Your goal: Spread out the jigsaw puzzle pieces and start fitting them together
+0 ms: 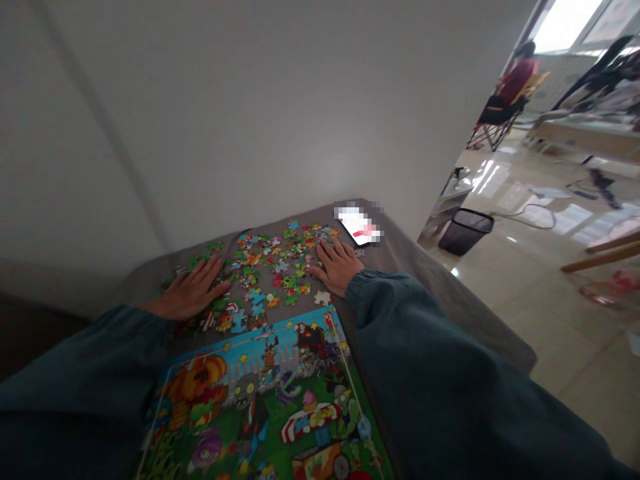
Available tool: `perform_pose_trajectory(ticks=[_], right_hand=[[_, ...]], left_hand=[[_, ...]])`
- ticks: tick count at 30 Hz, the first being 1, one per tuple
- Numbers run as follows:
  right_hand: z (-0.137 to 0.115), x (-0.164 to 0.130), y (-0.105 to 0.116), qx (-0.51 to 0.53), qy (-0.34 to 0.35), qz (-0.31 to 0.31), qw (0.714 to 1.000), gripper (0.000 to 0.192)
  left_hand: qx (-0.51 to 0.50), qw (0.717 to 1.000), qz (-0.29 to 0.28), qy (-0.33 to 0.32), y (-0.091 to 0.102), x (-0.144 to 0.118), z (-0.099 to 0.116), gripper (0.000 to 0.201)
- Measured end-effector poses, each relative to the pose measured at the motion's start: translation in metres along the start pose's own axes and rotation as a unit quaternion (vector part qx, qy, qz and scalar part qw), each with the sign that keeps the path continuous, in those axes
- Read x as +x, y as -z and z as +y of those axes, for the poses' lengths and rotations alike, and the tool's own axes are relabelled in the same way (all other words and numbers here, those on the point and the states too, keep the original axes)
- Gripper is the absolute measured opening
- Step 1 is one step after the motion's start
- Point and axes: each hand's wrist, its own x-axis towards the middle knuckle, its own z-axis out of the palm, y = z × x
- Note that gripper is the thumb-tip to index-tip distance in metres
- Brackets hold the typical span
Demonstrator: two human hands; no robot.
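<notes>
Loose jigsaw puzzle pieces [290, 250] in many colours lie scattered over a grey cloth. My left hand [193, 290] rests flat at the left side of the pieces, fingers stretched out, partly covering some. At the right edge of the spread, my right hand [336, 263] lies palm down with its fingers apart, touching the pieces there. Just below it is one pale piece [323, 297], seemingly turned face down. Nearest to me lies a cartoon puzzle picture board [265, 400] showing zombies, a pumpkin and a fence. Neither hand holds anything that I can see.
A lit phone [356, 224] lies on the grey tablecloth [440, 320] beyond my right hand. A pale wall [250, 120] stands behind the table. On the floor at right is a black mesh bin [466, 232]; a person [517, 80] sits on a chair farther off.
</notes>
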Motion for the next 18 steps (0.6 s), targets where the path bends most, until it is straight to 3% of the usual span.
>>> perform_pose_trajectory(ticks=[9,18], right_hand=[[-0.003,-0.001,0.005,0.000,-0.007,-0.017,1.000,0.070],[-0.004,-0.001,0.007,-0.004,-0.005,-0.020,1.000,0.069]], left_hand=[[0.009,1.000,-0.018,-0.008,0.000,-0.026,0.007,0.094],[-0.007,1.000,-0.017,-0.014,0.003,-0.031,0.044,0.090]])
